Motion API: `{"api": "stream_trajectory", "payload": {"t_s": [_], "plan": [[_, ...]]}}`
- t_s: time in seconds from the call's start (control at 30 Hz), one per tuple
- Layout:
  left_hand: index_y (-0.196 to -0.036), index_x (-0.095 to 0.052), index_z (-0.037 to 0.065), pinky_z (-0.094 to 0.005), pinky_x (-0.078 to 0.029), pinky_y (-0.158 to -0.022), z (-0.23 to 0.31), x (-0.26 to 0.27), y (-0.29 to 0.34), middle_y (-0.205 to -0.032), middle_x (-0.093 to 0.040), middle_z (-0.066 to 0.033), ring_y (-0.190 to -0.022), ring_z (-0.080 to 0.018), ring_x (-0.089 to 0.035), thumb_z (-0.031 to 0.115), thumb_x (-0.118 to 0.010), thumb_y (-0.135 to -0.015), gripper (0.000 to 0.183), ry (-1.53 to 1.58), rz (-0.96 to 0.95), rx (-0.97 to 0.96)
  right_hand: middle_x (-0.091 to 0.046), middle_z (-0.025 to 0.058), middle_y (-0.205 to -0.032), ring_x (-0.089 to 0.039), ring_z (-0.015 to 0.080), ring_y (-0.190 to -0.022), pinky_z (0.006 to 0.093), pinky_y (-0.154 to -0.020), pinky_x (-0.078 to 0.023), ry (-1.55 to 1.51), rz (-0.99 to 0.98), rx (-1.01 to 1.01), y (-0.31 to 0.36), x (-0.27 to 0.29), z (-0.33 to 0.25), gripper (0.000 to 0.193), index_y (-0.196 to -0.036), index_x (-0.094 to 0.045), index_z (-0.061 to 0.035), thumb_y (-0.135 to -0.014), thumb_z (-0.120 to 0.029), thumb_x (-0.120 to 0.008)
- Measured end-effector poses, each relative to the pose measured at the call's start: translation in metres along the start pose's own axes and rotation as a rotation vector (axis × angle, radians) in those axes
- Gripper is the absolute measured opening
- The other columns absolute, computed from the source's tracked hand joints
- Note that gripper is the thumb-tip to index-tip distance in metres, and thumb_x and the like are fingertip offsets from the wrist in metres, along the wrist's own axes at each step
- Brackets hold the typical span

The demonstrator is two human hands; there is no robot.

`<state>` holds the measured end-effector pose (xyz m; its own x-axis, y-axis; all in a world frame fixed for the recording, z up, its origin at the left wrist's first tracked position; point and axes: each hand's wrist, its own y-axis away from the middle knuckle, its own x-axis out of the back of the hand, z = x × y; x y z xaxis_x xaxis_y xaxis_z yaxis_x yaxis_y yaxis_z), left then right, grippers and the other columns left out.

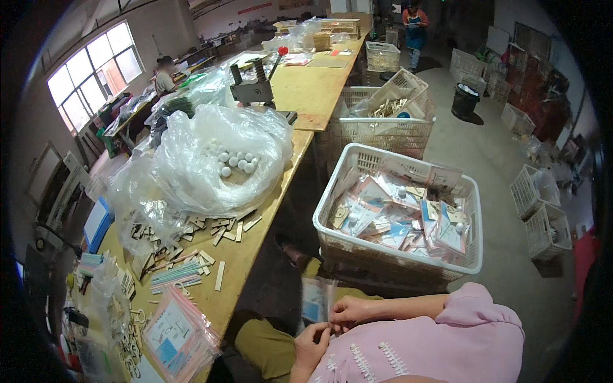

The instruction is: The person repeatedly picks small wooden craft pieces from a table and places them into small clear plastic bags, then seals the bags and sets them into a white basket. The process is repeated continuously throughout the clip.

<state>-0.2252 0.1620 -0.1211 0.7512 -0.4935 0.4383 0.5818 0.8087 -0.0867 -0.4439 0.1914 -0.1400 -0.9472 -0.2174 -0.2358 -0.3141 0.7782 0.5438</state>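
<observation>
Low in front of my lap, my left hand (311, 348) and my right hand (350, 312) meet with fingers pinched together. Between them is a clear plastic packet (313, 301) with a blue printed card inside; both hands grip its edge, and the fingertips partly hide that spot. To the left, on the table, lies a stack of similar pink-edged packets (171, 335). Beyond my hands, a white plastic basket (388, 253) holds many filled packets, some with white balls and wooden pieces showing through.
On the yellow table (250, 241) are a large clear bag (191, 159) of white balls (233, 159), loose wooden strips (220, 276) and coloured straws (175, 274). A hand press (252, 89) stands farther back. Another crate (383, 134) is behind the basket. One person (415, 32) stands in the aisle, another (165, 76) sits far left.
</observation>
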Motion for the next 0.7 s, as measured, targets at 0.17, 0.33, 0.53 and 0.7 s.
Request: {"api": "stream_trajectory", "payload": {"t_s": [0.17, 0.33, 0.53, 0.7], "plan": [[-0.109, -0.071, -0.004, -0.0264, -0.059, -0.072, -0.029, -0.008, 0.002, -0.093, -0.078, -0.0068, -0.081, -0.0092, -0.073, 0.006, -0.075, -0.094, 0.019, 0.520, -0.052, 0.336, -0.070, 0.0050, -0.074, -0.064, 0.0113, -0.068, 0.0318, -0.062, -0.053, 0.362, 0.097, 0.143, -0.016, -0.020, -0.017, 0.033, -0.085, -0.070, -0.0020, -0.100, -0.031, -0.070], [-0.105, -0.072, -0.006, -0.0269, -0.053, -0.073, -0.059, 0.007, 0.010, -0.085, -0.071, -0.0021, -0.081, -0.0064, -0.061, 0.009, -0.065, -0.101, 0.017, 0.417, 0.096, 0.287, -0.071, 0.0046, -0.074, -0.067, 0.0111, -0.069, 0.0288, -0.062, -0.054, 0.142, 0.065, 0.224, -0.036, -0.034, -0.019, 0.029, -0.088, -0.070, -0.0016, -0.103, -0.026, -0.066], [-0.099, -0.067, -0.002, -0.0315, -0.053, -0.072, -0.045, 0.010, 0.005, -0.087, -0.070, -0.0073, -0.080, -0.0115, -0.064, 0.011, -0.063, -0.101, 0.014, 0.333, 0.223, 0.191, -0.073, 0.0052, -0.081, -0.069, 0.0114, -0.074, 0.0294, -0.067, -0.056, 0.082, 0.090, 0.255, -0.036, -0.044, -0.019, 0.025, -0.090, -0.071, 0.0005, -0.101, -0.021, -0.065], [-0.101, -0.062, 0.003, -0.0374, -0.053, -0.069, -0.060, 0.040, -0.007, -0.086, -0.069, -0.0134, -0.074, -0.0282, -0.068, 0.009, -0.061, -0.101, 0.006, 0.099, 0.680, 0.171, -0.072, 0.0067, -0.078, -0.072, 0.0141, -0.071, 0.0280, -0.063, -0.056, 0.107, 0.052, 0.106, -0.038, -0.049, -0.021, 0.027, -0.089, -0.071, -0.0004, -0.104, -0.021, -0.061]]}}
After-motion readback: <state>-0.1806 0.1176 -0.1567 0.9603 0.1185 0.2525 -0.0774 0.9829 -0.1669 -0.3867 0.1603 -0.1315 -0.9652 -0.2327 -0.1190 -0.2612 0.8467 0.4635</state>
